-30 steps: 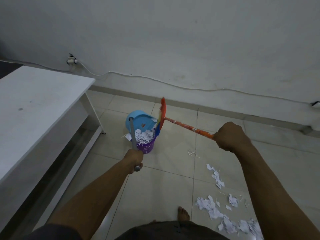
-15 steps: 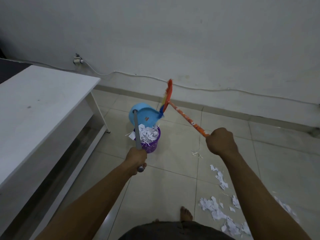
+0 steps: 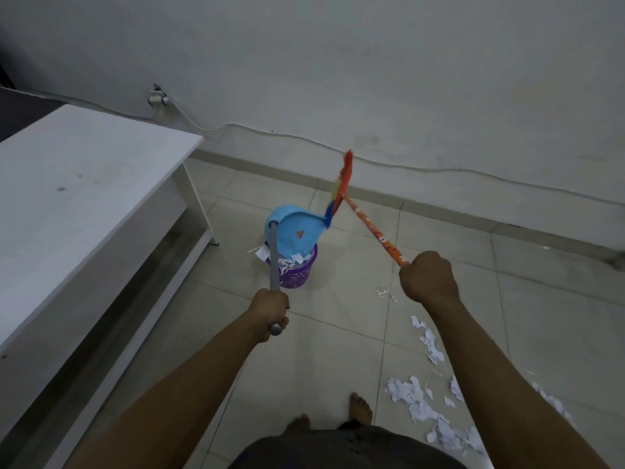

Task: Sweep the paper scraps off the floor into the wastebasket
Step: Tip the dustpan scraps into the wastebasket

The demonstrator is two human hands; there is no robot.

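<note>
A small purple wastebasket (image 3: 297,278) stands on the tiled floor, heaped with white paper scraps. Tipped over its mouth is a blue dustpan (image 3: 294,233), held by its grey handle (image 3: 274,265) in my left hand (image 3: 270,309). My right hand (image 3: 426,276) grips the orange handle of a broom (image 3: 372,230); its orange head (image 3: 343,182) is raised, bristles touching the dustpan's right edge. More paper scraps (image 3: 422,406) lie on the floor at the lower right, with a few strips (image 3: 385,292) nearer the basket.
A white table (image 3: 77,184) fills the left side, its leg (image 3: 199,208) close to the wastebasket. A cable (image 3: 406,167) runs along the white wall from a socket (image 3: 157,99). My bare feet (image 3: 360,406) show at the bottom.
The broom head has lifted and swung right, away from above the basket. The dustpan has tilted further over the basket. The view has shifted, so everything sits lower and more to the right.
</note>
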